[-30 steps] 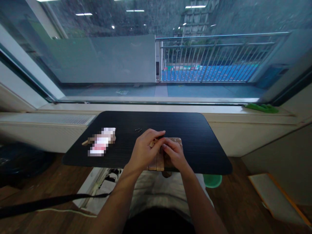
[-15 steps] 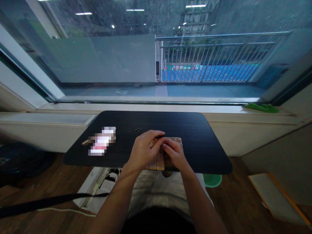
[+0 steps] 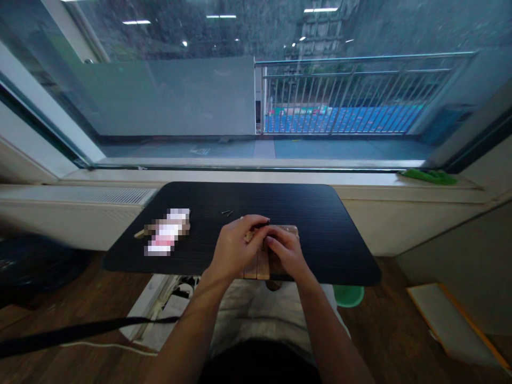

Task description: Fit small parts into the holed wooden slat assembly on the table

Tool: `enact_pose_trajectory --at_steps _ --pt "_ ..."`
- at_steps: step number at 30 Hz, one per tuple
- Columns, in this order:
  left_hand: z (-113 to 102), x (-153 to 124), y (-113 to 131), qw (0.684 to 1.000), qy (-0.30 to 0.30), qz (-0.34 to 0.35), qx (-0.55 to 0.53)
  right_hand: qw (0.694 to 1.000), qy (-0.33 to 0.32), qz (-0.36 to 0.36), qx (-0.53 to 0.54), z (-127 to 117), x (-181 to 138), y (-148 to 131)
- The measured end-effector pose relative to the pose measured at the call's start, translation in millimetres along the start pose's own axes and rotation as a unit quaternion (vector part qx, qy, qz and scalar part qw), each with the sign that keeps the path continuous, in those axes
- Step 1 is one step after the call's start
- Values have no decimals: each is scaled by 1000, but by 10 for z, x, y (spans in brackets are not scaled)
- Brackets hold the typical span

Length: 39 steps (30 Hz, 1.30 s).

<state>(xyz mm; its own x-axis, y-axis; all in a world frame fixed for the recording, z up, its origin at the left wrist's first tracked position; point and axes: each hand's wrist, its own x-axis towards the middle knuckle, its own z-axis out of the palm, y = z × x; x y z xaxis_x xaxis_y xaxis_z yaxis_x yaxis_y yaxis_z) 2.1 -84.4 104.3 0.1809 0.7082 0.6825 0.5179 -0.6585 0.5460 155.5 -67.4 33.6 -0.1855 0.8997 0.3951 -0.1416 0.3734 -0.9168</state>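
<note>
Both hands meet over a small wooden piece (image 3: 263, 268) made of light slats beside a darker, shiny brown section (image 3: 292, 230). The fingers of my left hand (image 3: 237, 241) curve over its far side, thumb and fingertips pressed in close. My right hand (image 3: 287, 250) is closed too, its thumb and index fingertip meeting the left fingertips. Whatever the two pinch is hidden or too small to name. Beyond my left hand, a few thin dark metal pins (image 3: 227, 213), like nails or screws, lie on the black tabletop (image 3: 332, 234).
A pixelated patch (image 3: 168, 232) covers something at the table's left, with a light wooden stick end (image 3: 139, 234) poking out. A green cloth (image 3: 430, 176) lies on the windowsill. Below the table are a green basin (image 3: 349, 296) and a black strap (image 3: 88, 332).
</note>
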Motion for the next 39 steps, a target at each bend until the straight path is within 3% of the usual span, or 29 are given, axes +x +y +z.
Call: enact_pose_trajectory --at_steps 39 --pt "-33 6 -13 999 -19 -10 -28 1000 6 -6 -15 8 3 -24"
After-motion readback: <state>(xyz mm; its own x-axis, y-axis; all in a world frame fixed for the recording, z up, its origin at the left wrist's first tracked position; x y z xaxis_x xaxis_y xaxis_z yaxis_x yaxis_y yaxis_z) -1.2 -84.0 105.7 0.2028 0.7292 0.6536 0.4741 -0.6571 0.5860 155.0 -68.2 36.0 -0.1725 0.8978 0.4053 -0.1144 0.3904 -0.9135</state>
